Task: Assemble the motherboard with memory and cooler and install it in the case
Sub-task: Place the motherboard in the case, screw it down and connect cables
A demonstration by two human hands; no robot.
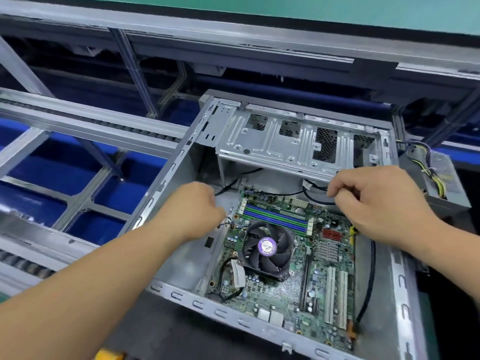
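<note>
An open grey metal case (179, 258) lies on its side with a green motherboard (285, 294) inside it. On the board sit a black cooler fan (266, 246) with a purple label and green and blue memory sticks (275, 216). My left hand (192, 206) is curled at the board's upper left corner, pinching a thin black cable (223, 189). My right hand (374, 198) hovers over the board's upper right, fingers closed on another black cable (315, 200).
A silver drive cage (285, 141) spans the far end of the case. A power supply with coloured wires (436, 175) lies outside at the right. A black cable (368, 281) runs along the board's right edge. Conveyor rails and blue bins (59, 172) are at the left.
</note>
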